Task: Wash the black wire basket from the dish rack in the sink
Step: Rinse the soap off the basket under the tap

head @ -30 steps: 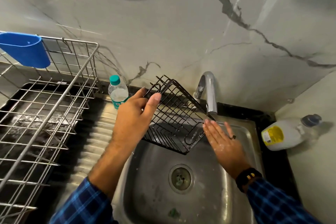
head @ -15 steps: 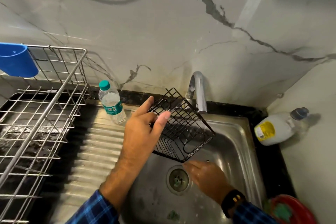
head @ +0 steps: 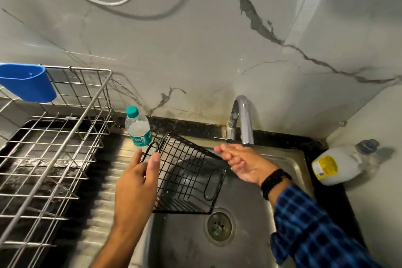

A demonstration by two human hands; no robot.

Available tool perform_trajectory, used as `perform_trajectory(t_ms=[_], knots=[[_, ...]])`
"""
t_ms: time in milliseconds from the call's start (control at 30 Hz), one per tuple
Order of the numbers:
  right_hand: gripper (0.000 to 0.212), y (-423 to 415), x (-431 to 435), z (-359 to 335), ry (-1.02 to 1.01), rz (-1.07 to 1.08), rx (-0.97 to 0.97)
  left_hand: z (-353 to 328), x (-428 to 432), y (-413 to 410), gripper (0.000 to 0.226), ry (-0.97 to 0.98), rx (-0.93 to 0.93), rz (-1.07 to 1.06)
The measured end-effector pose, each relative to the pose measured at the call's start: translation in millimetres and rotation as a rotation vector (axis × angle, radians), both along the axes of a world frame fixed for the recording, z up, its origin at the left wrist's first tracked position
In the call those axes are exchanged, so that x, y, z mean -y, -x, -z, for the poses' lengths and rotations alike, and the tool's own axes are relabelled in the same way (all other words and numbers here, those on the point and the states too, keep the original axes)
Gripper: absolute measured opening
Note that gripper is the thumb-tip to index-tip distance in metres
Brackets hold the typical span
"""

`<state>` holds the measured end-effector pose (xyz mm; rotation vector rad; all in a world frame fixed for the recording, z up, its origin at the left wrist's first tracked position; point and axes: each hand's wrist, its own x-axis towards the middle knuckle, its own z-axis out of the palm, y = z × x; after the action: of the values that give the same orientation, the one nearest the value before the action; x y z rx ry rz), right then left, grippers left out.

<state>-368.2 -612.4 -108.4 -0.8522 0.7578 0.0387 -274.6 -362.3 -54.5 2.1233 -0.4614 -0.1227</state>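
**Steel sink (head: 178, 246), black wire basket (head: 191, 172) in both my hands**

Blue checked sleeve (head: 315, 230) comes in from the near right, with a black band (head: 274, 180) on that wrist. The drain (head: 219, 226) sits in the basin floor just nearer than the basket's lowest corner. I hold the basket tilted above the basin, its open side turned towards me. My left hand (head: 137, 180) pinches the basket's left wall between thumb and fingers. My right hand (head: 241, 163), glistening wet, has its fingers curled round the far right rim, just below the spout of the tap (head: 243, 119). Beyond my left hand a clear bottle (head: 138, 128) with a teal cap stands on the ribbed drainboard (head: 87, 202). A white jug (head: 335, 165) lies on its side at the far right. To the left is the steel dish rack (head: 54, 137), with a blue cup (head: 28, 81) hung on its far rail.
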Motion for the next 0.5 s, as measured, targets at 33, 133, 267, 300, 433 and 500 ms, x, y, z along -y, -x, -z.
perform_trajectory(t_ms=[33, 133, 267, 300, 433, 500], knots=[[0.022, -3.0, -0.5, 1.8, -0.069, 0.052, 0.03, 2.6, -6.1, 1.2, 0.067, -0.016, -0.012, -0.018], [0.031, -12.4, -8.5, 2.8, -0.121, 0.154, 0.101, 14.9, -20.4, 3.5, 0.07, -0.045, -0.057, -0.009], [0.051, -25.6, -16.2, 9.0, -0.163, 0.271, 0.209, 26.3, -29.2, 11.7, 0.062, -0.069, -0.102, -0.005], [0.053, -29.4, -15.4, 11.7, -0.186, 0.314, 0.24, 27.3, -29.7, 13.7, 0.063, -0.062, -0.114, -0.013], [0.041, -45.0, -9.0, 8.7, -0.293, 0.589, 0.279, 29.7, -29.2, 15.6, 0.063, -0.038, -0.121, -0.02], [0.028, -49.6, -5.9, -0.6, -0.337, 0.771, 0.283, 31.4, -28.5, 14.5, 0.064, -0.038, -0.11, -0.019]])
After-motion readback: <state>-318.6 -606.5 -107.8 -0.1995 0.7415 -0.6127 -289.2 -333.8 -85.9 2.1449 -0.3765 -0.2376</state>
